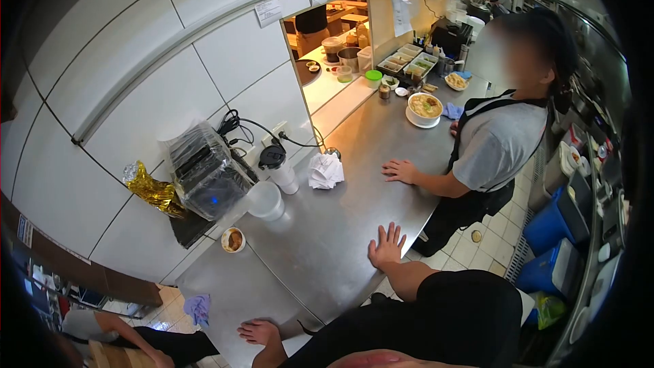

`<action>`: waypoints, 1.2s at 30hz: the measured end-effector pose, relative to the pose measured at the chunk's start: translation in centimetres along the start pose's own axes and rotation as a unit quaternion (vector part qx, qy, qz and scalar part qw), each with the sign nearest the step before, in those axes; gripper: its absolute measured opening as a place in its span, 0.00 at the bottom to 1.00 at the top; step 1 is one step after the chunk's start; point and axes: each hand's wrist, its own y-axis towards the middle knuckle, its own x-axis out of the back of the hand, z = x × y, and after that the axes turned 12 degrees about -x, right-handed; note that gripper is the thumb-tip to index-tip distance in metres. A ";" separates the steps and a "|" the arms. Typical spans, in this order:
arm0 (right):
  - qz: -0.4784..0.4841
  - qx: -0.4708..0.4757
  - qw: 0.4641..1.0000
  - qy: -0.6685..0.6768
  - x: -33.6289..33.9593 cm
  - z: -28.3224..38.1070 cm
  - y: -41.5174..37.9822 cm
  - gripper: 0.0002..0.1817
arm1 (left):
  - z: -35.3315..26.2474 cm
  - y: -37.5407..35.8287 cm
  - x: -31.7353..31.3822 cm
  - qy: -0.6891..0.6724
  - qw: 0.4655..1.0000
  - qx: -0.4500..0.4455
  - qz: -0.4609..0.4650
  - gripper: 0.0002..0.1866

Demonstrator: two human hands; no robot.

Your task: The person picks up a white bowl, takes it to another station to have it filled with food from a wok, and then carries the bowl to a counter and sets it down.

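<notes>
Worktop (340,245): steel, long, running from the near corner to the serving hatch (334,34) at the far end.

Hands: left hand (259,332) flat on the near edge, fingers loosely spread, holding nothing; right hand (387,245) flat on the same edge further along, fingers spread wide, holding nothing.

Nearest things: dish (233,239) with brown contents at the wall edge, between the two hands and well apart from both; cup (266,201) just beyond it; lidded cup (279,165) beside that; napkins (325,170) crumpled mid-worktop.

Step in hand, as judged: a pause, both hands at rest; dish and cup untouched, and either would need a reach across the worktop toward the wall.

Wall edge: appliance (204,174) wrapped in clear plastic, cables to a socket; gold foil (153,191) bunched beside it.

Far end: soup bowl (425,108) on a plate; tubs (407,58) of garnish; small jars by the hatch.

Co-worker: stands at the worktop's long edge; one hand (402,172) flat on the steel; grey shirt, dark apron.

Room: white tiled wall; pale tiled floor; blue crates (555,221) opposite; blue cloth (197,307) below the near corner.
</notes>
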 end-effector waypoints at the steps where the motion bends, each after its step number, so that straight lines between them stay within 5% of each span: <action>1: -0.005 0.003 1.000 0.002 0.0 0.0 0.0 0.37 | 0.0 0.0 0.0 -0.003 1.000 0.001 0.001 0.30; 17: 0.001 -0.006 1.000 -0.007 -0.1 0.4 0.1 0.37 | 0.3 -0.1 -1.4 0.028 0.998 0.003 -0.059 0.30; 36: -0.004 -0.001 1.000 -0.014 0.0 0.3 0.1 0.37 | -0.3 -0.1 1.4 -0.016 0.999 0.011 0.040 0.32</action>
